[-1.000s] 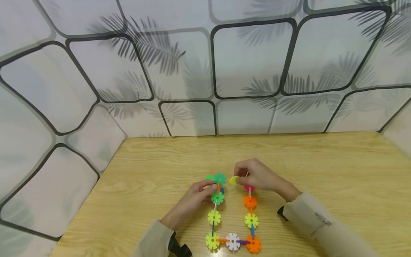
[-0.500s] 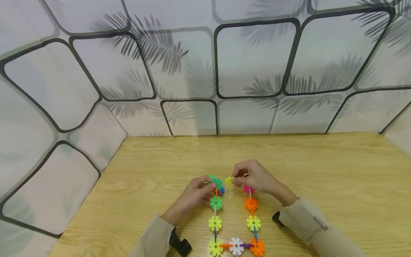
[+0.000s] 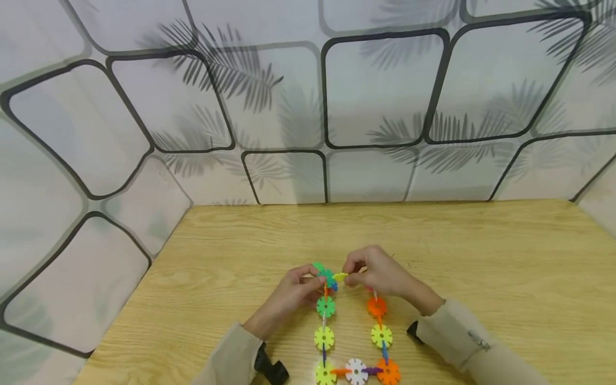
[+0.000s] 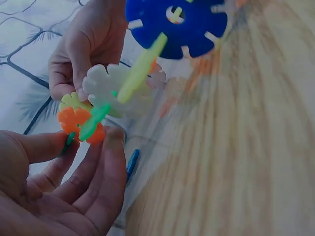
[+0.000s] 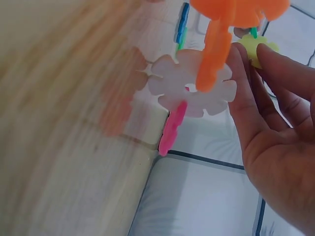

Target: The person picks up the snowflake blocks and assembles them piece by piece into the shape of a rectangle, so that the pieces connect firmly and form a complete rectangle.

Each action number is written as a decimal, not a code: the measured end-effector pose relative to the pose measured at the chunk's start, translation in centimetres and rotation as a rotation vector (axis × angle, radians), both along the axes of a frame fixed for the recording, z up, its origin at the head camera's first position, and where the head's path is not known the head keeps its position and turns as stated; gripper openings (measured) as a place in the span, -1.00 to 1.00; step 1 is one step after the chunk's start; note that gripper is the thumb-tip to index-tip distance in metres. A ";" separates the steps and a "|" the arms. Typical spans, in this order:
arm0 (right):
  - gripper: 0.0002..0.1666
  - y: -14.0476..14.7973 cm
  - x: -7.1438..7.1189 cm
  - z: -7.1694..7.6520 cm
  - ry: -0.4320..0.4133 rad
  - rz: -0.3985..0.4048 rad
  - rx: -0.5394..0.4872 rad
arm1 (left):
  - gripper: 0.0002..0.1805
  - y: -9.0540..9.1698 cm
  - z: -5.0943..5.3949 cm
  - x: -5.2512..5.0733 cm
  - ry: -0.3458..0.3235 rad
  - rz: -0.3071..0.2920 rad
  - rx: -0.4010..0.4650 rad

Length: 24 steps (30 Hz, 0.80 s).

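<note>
Slotted plastic snowflake discs join into a U-shaped chain on the table. At its upper left end, my left hand (image 3: 289,297) pinches a teal snowflake disc (image 3: 327,277) between thumb and fingers. My right hand (image 3: 380,272) pinches a yellow snowflake disc (image 3: 339,277) by its edge. Yellow and teal discs meet at their edges; whether the slots interlock, I cannot tell. Below the left hand run a green disc (image 3: 325,306) and a yellow-green disc (image 3: 324,338). An orange disc (image 3: 377,307) lies below the right hand, which mostly hides the pink disc at that end.
A white disc (image 3: 356,371) and an orange corner disc (image 3: 388,371) form the chain's near side. Beside the left fingers sit a blue disc (image 3: 335,286) and a light green disc (image 3: 317,266). A patterned wall (image 3: 370,174) borders the wooden table (image 3: 505,256) at the back.
My right hand has moved left and slightly nearer with the yellow disc, which now meets the teal one. The chain has shifted slightly toward the bottom of the head view.
</note>
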State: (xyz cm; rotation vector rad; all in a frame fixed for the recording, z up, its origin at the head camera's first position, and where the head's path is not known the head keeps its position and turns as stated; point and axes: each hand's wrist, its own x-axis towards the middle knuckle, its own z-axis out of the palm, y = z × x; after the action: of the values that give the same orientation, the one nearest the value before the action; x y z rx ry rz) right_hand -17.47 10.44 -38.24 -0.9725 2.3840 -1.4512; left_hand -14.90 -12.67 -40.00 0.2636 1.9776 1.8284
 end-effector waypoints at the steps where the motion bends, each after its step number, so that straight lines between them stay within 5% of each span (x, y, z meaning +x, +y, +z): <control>1: -0.86 0.0 0.1 0.0 0.009 -0.001 0.008 | -0.87 0.0 0.0 0.0 0.002 0.002 0.006; 24: -0.76 -1.1 1.0 0.0 0.195 -0.020 0.055 | -0.86 0.4 0.0 0.8 -0.023 0.072 0.012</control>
State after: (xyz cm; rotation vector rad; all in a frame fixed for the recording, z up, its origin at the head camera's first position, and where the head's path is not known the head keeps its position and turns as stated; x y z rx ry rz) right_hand -16.45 9.33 -38.21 -1.1275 2.5608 -1.3462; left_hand -14.14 -12.25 -39.98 0.1762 1.9855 1.8796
